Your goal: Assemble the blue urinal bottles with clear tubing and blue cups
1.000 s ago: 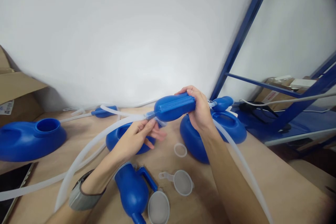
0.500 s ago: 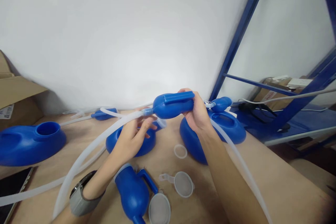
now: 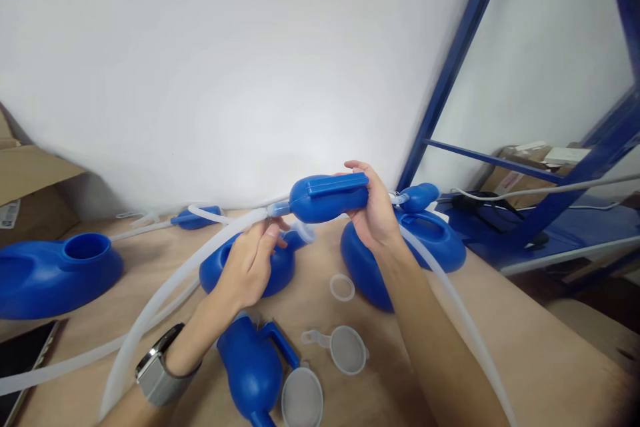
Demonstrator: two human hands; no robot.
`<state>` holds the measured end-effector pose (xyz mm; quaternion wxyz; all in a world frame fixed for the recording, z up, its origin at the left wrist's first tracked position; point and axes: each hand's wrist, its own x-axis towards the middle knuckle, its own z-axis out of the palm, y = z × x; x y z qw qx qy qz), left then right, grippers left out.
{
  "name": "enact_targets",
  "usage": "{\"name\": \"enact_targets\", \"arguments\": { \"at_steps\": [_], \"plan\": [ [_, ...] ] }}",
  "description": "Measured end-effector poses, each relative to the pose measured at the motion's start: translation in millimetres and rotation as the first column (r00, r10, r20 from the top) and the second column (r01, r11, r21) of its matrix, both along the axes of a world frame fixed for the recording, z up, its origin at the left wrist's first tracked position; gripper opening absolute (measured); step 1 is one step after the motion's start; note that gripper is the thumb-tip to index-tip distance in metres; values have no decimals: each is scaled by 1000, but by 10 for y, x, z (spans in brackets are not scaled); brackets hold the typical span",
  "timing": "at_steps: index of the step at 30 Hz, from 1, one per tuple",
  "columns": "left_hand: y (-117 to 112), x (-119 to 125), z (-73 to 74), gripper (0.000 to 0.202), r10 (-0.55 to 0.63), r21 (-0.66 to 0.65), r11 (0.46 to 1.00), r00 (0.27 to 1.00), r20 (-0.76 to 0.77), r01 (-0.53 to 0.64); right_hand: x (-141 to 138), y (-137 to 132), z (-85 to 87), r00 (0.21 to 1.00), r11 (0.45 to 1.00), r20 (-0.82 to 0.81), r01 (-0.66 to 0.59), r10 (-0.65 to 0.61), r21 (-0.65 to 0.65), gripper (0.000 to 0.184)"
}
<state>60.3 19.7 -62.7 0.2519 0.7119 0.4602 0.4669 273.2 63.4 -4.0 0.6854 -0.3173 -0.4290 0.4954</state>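
Here you are, at the centre of the frame, with a glossy blue plastic bottle with a bar-shaped handle [image 3: 325,203] lying sideways in the air above the tan tabletop [image 3: 525,347]. Your right hand [image 3: 376,213] grips its right-hand end, fingers behind and palm against it, the handle running along the top. Over on the bottle's left, a short clear connector [image 3: 280,209] meets a thick milky-white flexible tube [image 3: 200,257], which arcs away to the lower left of the frame. Your left hand [image 3: 250,260] is right there beneath that joint, fingers curled and thumb close to them; whether they pinch anything, you can't tell from here. Below, at bottom centre, a blue plastic jug with a side handle [image 3: 254,367] lies beside a round translucent lid [image 3: 303,397]. Just right of them sits a translucent lid with a tab [image 3: 349,350], and above that a thin translucent ring [image 3: 343,287]. Far left of the frame, a squat blue wide-mouthed container [image 3: 55,287] stands with its round opening facing up.
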Motion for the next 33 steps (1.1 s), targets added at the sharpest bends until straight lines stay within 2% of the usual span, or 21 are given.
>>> {"name": "enact_targets", "arguments": {
  "at_steps": [5,13,18,25,28,31,33],
  "plan": [
    [1,13,-7,46,14,20,1000,999,29,-15,-20,-9,6,1000,1000,24,5,-5,-2,29],
    [-69,97,70,47,-116,-95,986,972,202,137,-44,-2,-32,998,999,61,-6,3,47,27],
    [-96,162,118,44,-89,-164,975,937,338,152,-77,-38,-29,998,994,52,12,-17,109,23],
    [-83,184,146,50,-78,-194,967,922,379,162,-87,-87,-16,995,983,98,13,-32,183,20],
    [-69,178,114,47,-81,-217,959,907,412,184,-74,-158,6,971,936,211,36,-116,350,17],
    [-83,194,133,42,-89,-241,942,863,497,236,-56,-212,20,918,830,293,64,-266,554,15],
    [-112,210,186,38,-73,-281,920,821,566,275,-34,-206,7,900,769,308,45,-309,638,14]
  ]
}}
